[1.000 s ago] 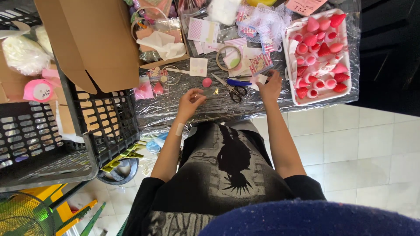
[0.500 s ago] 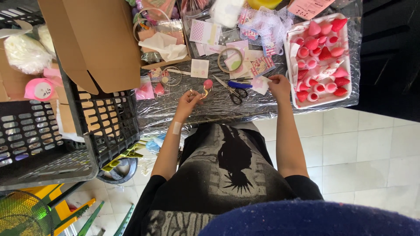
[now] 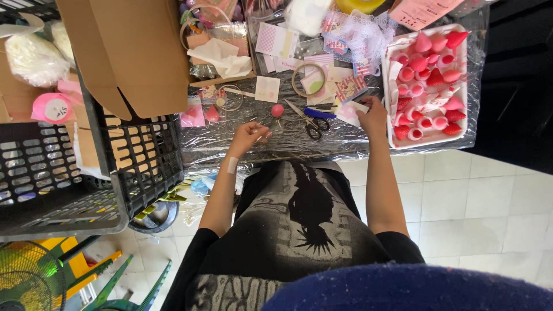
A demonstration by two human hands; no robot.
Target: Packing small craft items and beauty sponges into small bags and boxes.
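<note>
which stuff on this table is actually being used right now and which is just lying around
In use:
left hand, by a small pink ball
right hand, on a small pale paper piece

Lying about:
scissors
white tray of pink and red pieces
tape ring
cardboard box
black crate

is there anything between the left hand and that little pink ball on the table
Nothing visible. The left hand rests on the foil-covered table just below the pink ball, with only bare foil between them. The scissors lie to the right of that line, nearer the right hand.
</note>
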